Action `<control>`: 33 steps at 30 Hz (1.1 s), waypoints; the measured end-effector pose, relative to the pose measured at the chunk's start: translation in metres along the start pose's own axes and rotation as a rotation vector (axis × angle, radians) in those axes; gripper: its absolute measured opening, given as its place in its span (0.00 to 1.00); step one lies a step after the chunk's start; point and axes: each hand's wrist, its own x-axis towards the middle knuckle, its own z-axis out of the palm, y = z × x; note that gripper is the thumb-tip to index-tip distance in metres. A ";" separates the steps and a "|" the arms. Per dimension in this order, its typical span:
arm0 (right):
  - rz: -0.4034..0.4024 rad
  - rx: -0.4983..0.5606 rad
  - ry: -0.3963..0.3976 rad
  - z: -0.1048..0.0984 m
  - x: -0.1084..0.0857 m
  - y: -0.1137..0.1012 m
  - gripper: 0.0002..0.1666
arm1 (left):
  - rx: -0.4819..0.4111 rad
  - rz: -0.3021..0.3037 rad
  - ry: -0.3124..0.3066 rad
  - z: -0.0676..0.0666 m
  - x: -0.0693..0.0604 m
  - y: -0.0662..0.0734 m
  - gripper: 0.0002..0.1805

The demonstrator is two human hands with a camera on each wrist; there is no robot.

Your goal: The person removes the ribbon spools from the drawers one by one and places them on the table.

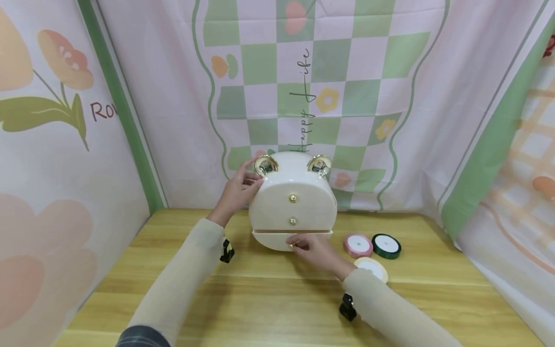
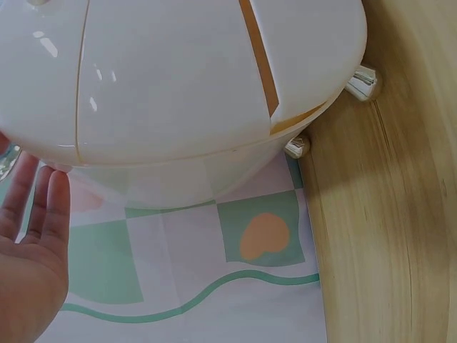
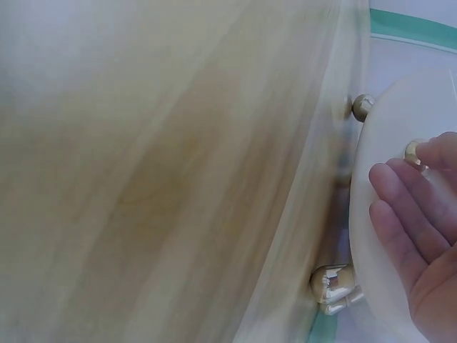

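Observation:
A glossy white storage box with round gold ears stands at the back of the table. Gold knobs run down its front, and its bottom drawer sits slightly pulled out, with a narrow gap above it. My right hand pinches that drawer's gold knob between thumb and finger. In the right wrist view its other fingers lie close to the drawer front. My left hand touches the box's upper left side beside the gold ear, its fingers mostly straight in the left wrist view.
Right of the box lie a pink ribbon spool, a dark green one and a cream one, the last partly behind my right wrist. A printed curtain hangs close behind the box. Short gold feet hold the box off the wooden table.

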 end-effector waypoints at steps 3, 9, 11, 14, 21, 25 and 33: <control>-0.013 0.001 0.019 0.002 0.002 0.004 0.10 | 0.005 -0.005 0.000 0.001 0.000 0.000 0.36; -0.013 0.014 0.027 0.003 0.005 0.007 0.11 | 0.008 -0.012 0.004 0.001 -0.001 0.002 0.36; -0.021 0.009 0.024 0.003 0.006 0.008 0.11 | 0.005 -0.015 0.005 0.001 -0.001 0.002 0.36; -0.044 0.010 0.018 0.002 0.008 0.010 0.10 | 0.006 -0.015 0.003 0.000 -0.001 0.002 0.36; -0.076 0.014 -0.002 -0.001 0.011 0.013 0.10 | 0.010 -0.003 0.005 0.000 -0.001 0.002 0.36; -0.085 0.006 -0.003 -0.002 0.012 0.014 0.10 | 0.012 -0.001 0.002 -0.001 -0.001 0.003 0.36; -0.133 -0.030 0.045 0.001 0.012 0.017 0.10 | 0.015 -0.012 -0.004 -0.001 -0.002 0.003 0.36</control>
